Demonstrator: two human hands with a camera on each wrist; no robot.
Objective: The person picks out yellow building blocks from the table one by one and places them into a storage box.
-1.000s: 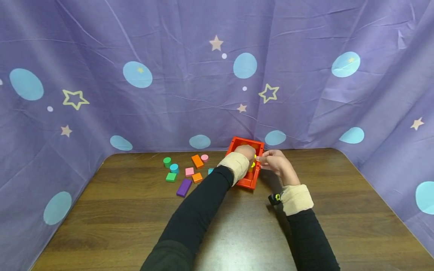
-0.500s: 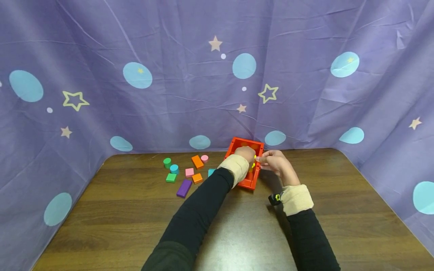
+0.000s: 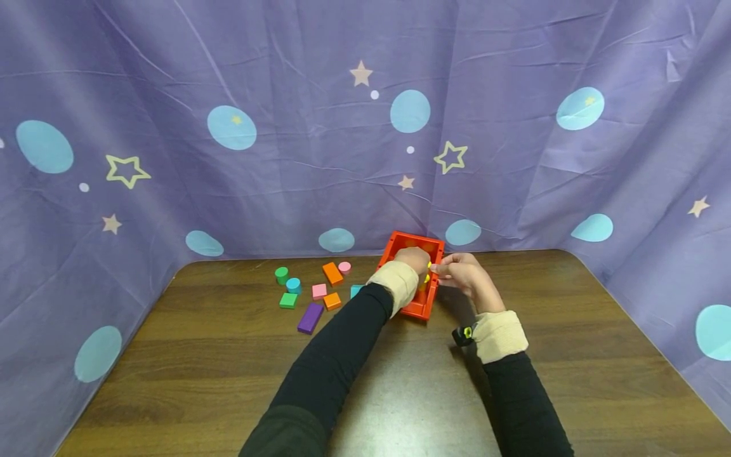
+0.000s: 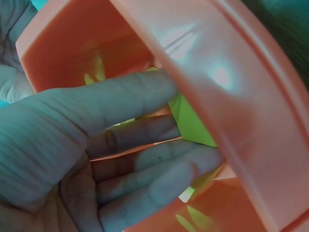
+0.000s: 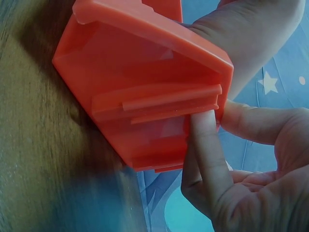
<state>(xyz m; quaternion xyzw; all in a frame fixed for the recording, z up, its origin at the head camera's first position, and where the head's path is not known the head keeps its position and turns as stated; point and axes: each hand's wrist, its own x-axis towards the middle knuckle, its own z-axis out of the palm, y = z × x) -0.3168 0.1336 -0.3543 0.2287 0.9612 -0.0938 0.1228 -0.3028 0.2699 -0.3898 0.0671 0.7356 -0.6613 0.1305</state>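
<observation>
A red plastic bin stands at the back of the table, near the curtain. My left hand reaches down inside it. In the left wrist view, the thumb and fingers of that hand pinch a yellow block, partly covered by the fingers and the bin's rim. More yellow shows behind and below the fingers in the bin. My right hand grips the bin's right wall. In the right wrist view, the thumb is at the rim and the index finger lies against the ribbed outer side.
Left of the bin lie several loose blocks, among them a purple block, an orange block, a green cylinder and a blue cylinder. My left sleeve partly covers a light blue block. A purple curtain hangs behind.
My left forearm has shifted very slightly to the right, uncovering more of the light blue block. Both hands stay at the bin, and the bin has hardly moved.
</observation>
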